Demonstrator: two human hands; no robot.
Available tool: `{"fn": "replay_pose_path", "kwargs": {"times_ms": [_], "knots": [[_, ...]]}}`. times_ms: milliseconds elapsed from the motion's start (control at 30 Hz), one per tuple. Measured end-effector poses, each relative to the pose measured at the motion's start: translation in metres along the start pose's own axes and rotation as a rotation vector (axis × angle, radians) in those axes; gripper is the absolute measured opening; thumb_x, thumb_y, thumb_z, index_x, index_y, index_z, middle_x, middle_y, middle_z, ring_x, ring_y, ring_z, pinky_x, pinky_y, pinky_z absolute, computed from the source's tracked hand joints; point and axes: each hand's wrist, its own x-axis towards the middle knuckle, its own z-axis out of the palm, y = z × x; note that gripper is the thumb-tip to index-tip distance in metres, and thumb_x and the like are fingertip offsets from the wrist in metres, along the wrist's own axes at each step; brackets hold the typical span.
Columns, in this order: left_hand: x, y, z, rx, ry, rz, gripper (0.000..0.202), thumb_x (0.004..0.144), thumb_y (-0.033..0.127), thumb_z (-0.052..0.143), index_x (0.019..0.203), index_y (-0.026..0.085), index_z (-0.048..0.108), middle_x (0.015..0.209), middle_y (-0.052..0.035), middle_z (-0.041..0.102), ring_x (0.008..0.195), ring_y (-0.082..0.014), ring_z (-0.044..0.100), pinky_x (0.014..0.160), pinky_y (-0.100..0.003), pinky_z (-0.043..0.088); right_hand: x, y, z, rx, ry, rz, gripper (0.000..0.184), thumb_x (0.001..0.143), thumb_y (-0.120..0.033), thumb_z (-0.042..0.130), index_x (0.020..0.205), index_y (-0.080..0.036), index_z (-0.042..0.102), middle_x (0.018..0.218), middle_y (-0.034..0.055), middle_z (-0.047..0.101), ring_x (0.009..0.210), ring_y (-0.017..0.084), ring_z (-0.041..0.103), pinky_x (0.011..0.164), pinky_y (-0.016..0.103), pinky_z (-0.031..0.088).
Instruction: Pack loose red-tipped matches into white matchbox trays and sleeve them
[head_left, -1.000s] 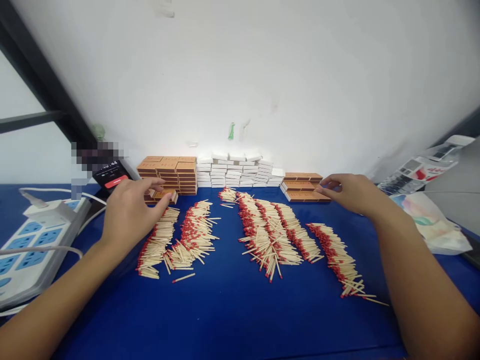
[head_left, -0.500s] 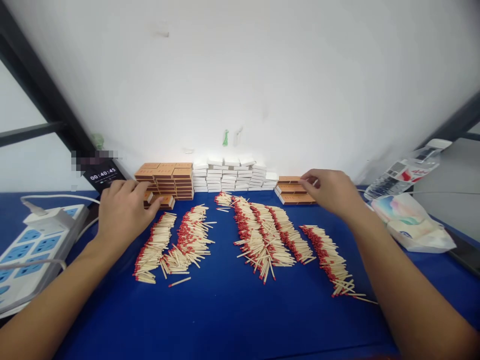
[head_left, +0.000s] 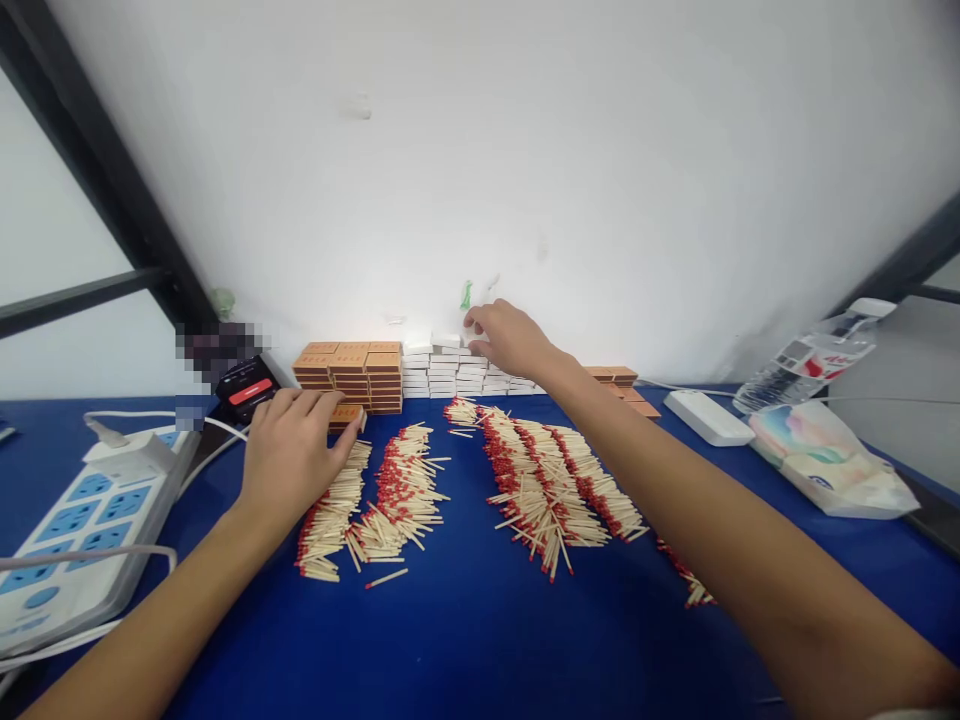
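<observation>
My left hand [head_left: 296, 445] lies with fingers apart over a loose orange matchbox [head_left: 349, 413], its thumb at the box's right end. The matchbox rests in front of a stack of orange matchboxes [head_left: 349, 375]. At the top of the stacked white matchbox trays [head_left: 442, 375], my right hand [head_left: 510, 338] has thumb and index finger around a white tray [head_left: 473, 335]. Rows of red-tipped matches [head_left: 409, 490] lie in front on the blue table [head_left: 465, 640]. My right forearm covers part of the rightmost match row [head_left: 688, 580].
More orange matchboxes [head_left: 626, 385] sit right of the trays. Further right are a white plastic block [head_left: 709, 418], a tissue pack [head_left: 832, 460] and a leaning plastic bottle [head_left: 806, 360]. A power strip [head_left: 97, 530] with cables and a phone [head_left: 247, 390] are at the left.
My right hand has moved left from the right-hand orange matchboxes to the white trays. My left hand stays by the loose matchbox, its thumb now lower. The view has shifted slightly.
</observation>
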Motion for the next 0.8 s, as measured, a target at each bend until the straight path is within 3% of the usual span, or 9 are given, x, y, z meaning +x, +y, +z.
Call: {"fn": "replay_pose_path", "kwargs": {"times_ms": [167, 267, 467, 667, 800], "knots": [[-0.001, 0.0, -0.002, 0.009, 0.03, 0.003, 0.034, 0.103, 0.043, 0.056, 0.115, 0.016, 0.072, 0.105, -0.0152, 0.078, 0.107, -0.0379, 0.066, 0.092, -0.049, 0.048, 0.004, 0.0, 0.008, -0.023, -0.024, -0.134, 0.03, 0.099, -0.019, 0.06, 0.128, -0.022, 0.064, 0.108, 0.0104, 0.073, 0.106, 0.029, 0.057, 0.085, 0.041, 0.043], [-0.001, 0.001, -0.002, -0.01, 0.029, 0.008, 0.034, 0.103, 0.041, 0.056, 0.114, 0.014, 0.073, 0.106, -0.0159, 0.078, 0.106, -0.038, 0.065, 0.093, -0.05, 0.048, 0.006, 0.001, 0.012, -0.028, -0.047, -0.137, 0.02, 0.101, -0.022, 0.059, 0.118, -0.021, 0.07, 0.106, 0.0104, 0.073, 0.105, 0.029, 0.057, 0.085, 0.041, 0.043], [0.0, 0.003, -0.002, -0.049, 0.018, -0.003, 0.034, 0.102, 0.042, 0.058, 0.114, 0.015, 0.073, 0.108, -0.0167, 0.078, 0.108, -0.0389, 0.065, 0.093, -0.05, 0.047, 0.014, 0.003, 0.014, 0.042, -0.044, -0.115, 0.009, 0.092, -0.023, 0.074, 0.099, -0.018, 0.078, 0.1, 0.0124, 0.074, 0.106, 0.03, 0.06, 0.087, 0.043, 0.047], [-0.001, 0.004, -0.003, -0.027, 0.026, -0.001, 0.031, 0.102, 0.04, 0.058, 0.113, 0.016, 0.073, 0.107, -0.015, 0.078, 0.107, -0.0378, 0.065, 0.093, -0.05, 0.048, 0.007, -0.004, -0.011, 0.075, 0.011, -0.092, 0.012, 0.09, -0.02, 0.076, 0.101, -0.018, 0.08, 0.1, 0.0122, 0.075, 0.108, 0.033, 0.059, 0.09, 0.048, 0.049], [-0.002, 0.012, -0.007, -0.112, 0.061, 0.036, 0.033, 0.102, 0.041, 0.059, 0.114, 0.014, 0.073, 0.109, -0.0158, 0.078, 0.108, -0.0372, 0.065, 0.096, -0.051, 0.049, -0.028, -0.026, -0.032, 0.176, 0.053, -0.15, 0.011, 0.091, -0.023, 0.075, 0.102, -0.022, 0.078, 0.097, 0.0078, 0.074, 0.104, 0.03, 0.06, 0.088, 0.045, 0.049]]}}
